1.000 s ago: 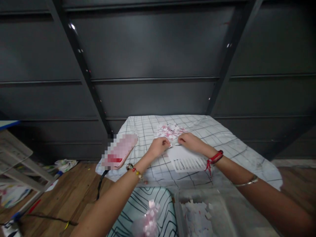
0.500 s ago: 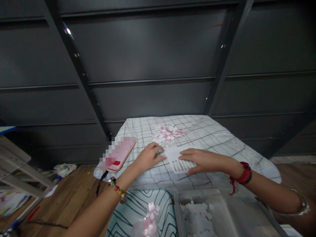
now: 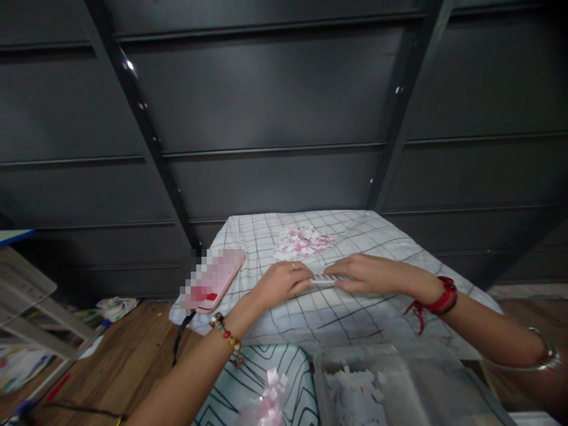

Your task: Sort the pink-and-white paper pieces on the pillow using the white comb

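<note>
A white comb-like plate with slots (image 3: 323, 278) is held between my two hands just above the grid-patterned cloth (image 3: 390, 245), turned nearly edge-on so that little of it shows. My left hand (image 3: 284, 281) has its fingers closed on the plate's left end. At the right end, my right hand (image 3: 373, 274) grips it between thumb and fingers. Just beyond the hands lies a loose pile of small white and pink paper pieces (image 3: 306, 241).
A pink phone (image 3: 224, 275), partly pixelated, rests at the cloth's left side. Nearer me are a teal patterned tray (image 3: 299, 367) with a clear bag of pink pieces (image 3: 271, 393), and a clear plastic box (image 3: 399, 355) with white pieces. A dark panelled wall (image 3: 266, 89) stands behind.
The plate has tipped from showing its broad slotted face to nearly edge-on. My left hand has moved right and taken hold of its left end; my right hand has shifted slightly away from me.
</note>
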`<state>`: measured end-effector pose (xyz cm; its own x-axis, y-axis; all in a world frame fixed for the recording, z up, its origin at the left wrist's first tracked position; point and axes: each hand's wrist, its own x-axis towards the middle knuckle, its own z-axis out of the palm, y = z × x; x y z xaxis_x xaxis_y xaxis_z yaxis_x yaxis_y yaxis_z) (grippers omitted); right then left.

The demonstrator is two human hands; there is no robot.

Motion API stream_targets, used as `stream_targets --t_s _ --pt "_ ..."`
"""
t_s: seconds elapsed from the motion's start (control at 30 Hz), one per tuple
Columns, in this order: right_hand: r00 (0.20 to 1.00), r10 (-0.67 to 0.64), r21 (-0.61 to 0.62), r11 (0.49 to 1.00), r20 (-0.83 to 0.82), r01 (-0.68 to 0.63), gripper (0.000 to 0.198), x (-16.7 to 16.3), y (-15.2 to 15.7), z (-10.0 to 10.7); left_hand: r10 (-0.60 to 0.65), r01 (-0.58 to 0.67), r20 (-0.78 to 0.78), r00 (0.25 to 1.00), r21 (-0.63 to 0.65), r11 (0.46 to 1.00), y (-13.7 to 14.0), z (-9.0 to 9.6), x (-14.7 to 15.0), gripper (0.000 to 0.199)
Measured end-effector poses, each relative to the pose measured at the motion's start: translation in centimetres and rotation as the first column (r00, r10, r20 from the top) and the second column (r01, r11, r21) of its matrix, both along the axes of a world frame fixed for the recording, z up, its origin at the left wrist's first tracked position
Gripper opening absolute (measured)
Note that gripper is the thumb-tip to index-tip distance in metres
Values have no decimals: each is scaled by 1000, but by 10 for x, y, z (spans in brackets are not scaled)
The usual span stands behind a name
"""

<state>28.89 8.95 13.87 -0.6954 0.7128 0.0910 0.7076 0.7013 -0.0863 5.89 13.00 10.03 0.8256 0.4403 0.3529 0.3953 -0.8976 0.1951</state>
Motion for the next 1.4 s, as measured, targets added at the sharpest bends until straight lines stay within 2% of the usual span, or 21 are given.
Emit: stream_targets --t_s 0.17,0.27,0.37,0.5,0.57,0.8,0.9,1.1,1.27,1.4 --pt "999 23 7 1000 -26 -23 32 11 14 11 77 -74 128 989 -31 997 13 7 7 25" --pt "999 -43 118 992 -28 46 32 22 22 16 146 -137 150 978 -67 988 19 6 4 26" --pt "989 -141 260 954 -49 149 31 34 27 21 195 -182 152 969 -94 979 24 -5 -6 31" --pt "971 -219 380 894 -96 239 31 44 31 19 277 -272 18 961 -137 952 25 -26 -19 61" --pt "969 -233 407 879 -84 247 33 45 32 14 302 -306 -49 952 -172 936 23 -33 -22 74" --pt "987 -160 437 886 -28 156 44 31 39 -6 316 -336 -135 939 -177 925 20 -32 -20 82" --pt "991 -137 430 894 -5 126 43 28 38 -3 326 -350 -155 933 -174 920 20 -31 -20 84" --pt "983 -181 428 891 31 151 42 42 30 9 315 -334 -123 941 -183 925 22 -35 -21 84" --pt "989 -150 386 911 -12 143 36 50 26 5 320 -343 -144 937 -189 920 21 -33 -22 81" --pt "987 -146 315 936 -64 159 27 56 21 1 314 -325 -93 945 -152 933 16 -28 -22 74"
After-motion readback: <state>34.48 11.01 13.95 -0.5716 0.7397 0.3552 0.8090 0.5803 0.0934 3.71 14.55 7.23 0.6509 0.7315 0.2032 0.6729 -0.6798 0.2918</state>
